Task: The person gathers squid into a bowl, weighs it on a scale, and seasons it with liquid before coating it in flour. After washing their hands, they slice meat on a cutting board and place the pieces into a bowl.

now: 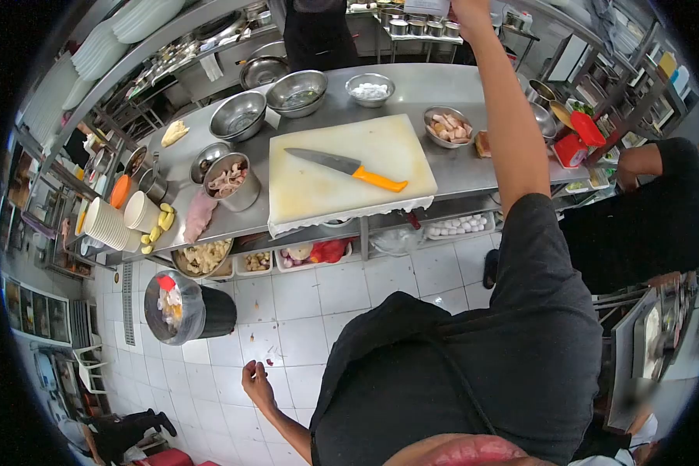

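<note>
**Right hand [471, 14] up beside a white rectangular paper slip [427, 6], left hand [258, 382] low before a white tiled floor [342, 287]**

At the left of the frame, a stack of white round bowls [105, 225] stands on the long silver metal desk [464, 172]. Below, left of centre, is a black cylindrical bin [219, 311] with a clear plastic liner. Above it, a pink slab of raw meat [199, 217] lies beside a silver metal pot [242, 200] of meat pieces. At lower left of centre, the left hand hangs with fingers loosely bent, not closed on anything.

In the upper middle, a yellowed rectangular cutting board [318, 194] carries a steel-bladed knife with an orange handle [348, 168]. The slip is at the top edge; the frame cuts off the right hand just beside it, so whether its fingers grip the slip cannot be told. Below that hand sits a round metal bowl [447, 143] of pale meat chunks [449, 126]. Farther right stands a red scale [575, 147].
</note>
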Demonstrator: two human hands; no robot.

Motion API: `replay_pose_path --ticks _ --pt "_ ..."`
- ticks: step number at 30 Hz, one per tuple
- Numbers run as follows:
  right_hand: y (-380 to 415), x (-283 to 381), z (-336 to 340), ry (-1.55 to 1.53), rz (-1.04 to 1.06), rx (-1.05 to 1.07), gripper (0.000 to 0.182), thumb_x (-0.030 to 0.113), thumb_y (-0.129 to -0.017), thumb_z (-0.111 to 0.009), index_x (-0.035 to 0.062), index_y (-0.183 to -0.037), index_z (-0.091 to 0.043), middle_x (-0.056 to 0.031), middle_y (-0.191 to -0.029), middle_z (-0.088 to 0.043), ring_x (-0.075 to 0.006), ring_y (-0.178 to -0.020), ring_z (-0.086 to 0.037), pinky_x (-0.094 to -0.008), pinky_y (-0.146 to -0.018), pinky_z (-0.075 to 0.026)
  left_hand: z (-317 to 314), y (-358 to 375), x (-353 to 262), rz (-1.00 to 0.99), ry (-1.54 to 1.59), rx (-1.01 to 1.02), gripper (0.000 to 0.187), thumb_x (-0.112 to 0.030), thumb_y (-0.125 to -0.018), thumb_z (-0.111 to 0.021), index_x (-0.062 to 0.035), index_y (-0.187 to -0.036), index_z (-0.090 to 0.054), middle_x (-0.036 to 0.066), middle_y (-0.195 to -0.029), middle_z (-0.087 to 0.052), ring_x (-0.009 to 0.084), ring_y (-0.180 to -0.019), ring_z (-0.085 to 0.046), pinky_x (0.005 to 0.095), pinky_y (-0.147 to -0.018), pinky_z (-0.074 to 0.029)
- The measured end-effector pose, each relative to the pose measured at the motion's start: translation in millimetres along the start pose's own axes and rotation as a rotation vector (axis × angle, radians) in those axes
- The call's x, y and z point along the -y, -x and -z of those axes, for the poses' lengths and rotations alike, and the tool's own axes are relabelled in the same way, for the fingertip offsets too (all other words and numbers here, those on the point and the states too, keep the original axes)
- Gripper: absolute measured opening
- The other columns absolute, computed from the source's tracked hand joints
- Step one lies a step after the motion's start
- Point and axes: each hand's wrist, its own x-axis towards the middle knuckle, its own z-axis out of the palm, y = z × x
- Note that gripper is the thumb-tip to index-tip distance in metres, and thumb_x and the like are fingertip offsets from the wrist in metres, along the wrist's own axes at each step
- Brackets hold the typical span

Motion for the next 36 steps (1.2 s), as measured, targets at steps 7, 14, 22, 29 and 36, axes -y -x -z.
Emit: replay_pose_path --ticks 7,14,22,29,36 --pt "4.1 15.3 -2.7 -0.009 0.003 -0.017 0.029 0.015 -0.078 -0.071 -0.005 -0.098 -0.066 -0.0077 -0.09 -0.066 -0.017 -0.08 -0.056 -0.0333 -0.073 -0.046 -22.1 -6.9 -27.4 0.047 0.034 0.088 0.031 -0.016 -0.088 -0.063 0.0066 -0.108 -0.06 0.012 -0.088 -0.062 0.0153 -0.072 -0.057 0.0278 -0.063 -0.047" --pt "-7.1 2.9 20.1 0.171 -0.285 0.127 0.047 0.047 -0.081 -0.065 0.0011 -0.092 -0.068 -0.0052 -0.078 -0.062 -0.0146 -0.065 -0.05 -0.0303 -0.058 -0.036 -20.5 -37.7 -8.1 -0.05 -0.107 0.129 0.03 -0.016 -0.087 -0.063 0.006 -0.107 -0.062 0.012 -0.088 -0.065 0.0152 -0.073 -0.058 0.0287 -0.065 -0.048" --pt "66.2 -41.0 72.7 0.321 -0.009 0.092 0.016 0.021 -0.074 -0.069 0.011 -0.082 -0.06 0.0013 -0.064 -0.053 -0.0142 -0.053 -0.052 -0.0297 -0.046 -0.041 -0.5 -58.0 -19.9 0.029 -0.012 0.165 0.027 -0.014 -0.089 -0.062 0.0045 -0.109 -0.061 0.009 -0.089 -0.063 0.014 -0.074 -0.057 0.0268 -0.065 -0.047" --pt "154.4 -95.2 149.2 0.384 -0.405 -0.162 0.033 0.022 -0.083 -0.061 -0.0057 -0.101 -0.066 -0.011 -0.086 -0.069 -0.0217 -0.075 -0.067 -0.0342 -0.066 -0.052 -9.9 -85.7 -20.2 0.018 -0.101 0.26 0.025 -0.012 -0.087 -0.063 0.0033 -0.107 -0.062 0.008 -0.086 -0.063 0.0126 -0.075 -0.055 0.026 -0.064 -0.045" --pt "218.4 -213.8 186.5 1.094 -0.335 0.055 0.053 0.04 -0.072 -0.071 0.0033 -0.111 -0.065 -0.0247 -0.095 -0.067 -0.0369 -0.09 -0.065 -0.0426 -0.078 -0.051 -60.0 -103.2 -64.1 -0.099 -0.174 0.264 0.025 -0.012 -0.086 -0.063 0.002 -0.106 -0.064 0.006 -0.085 -0.062 0.0123 -0.072 -0.052 0.0269 -0.065 -0.044"
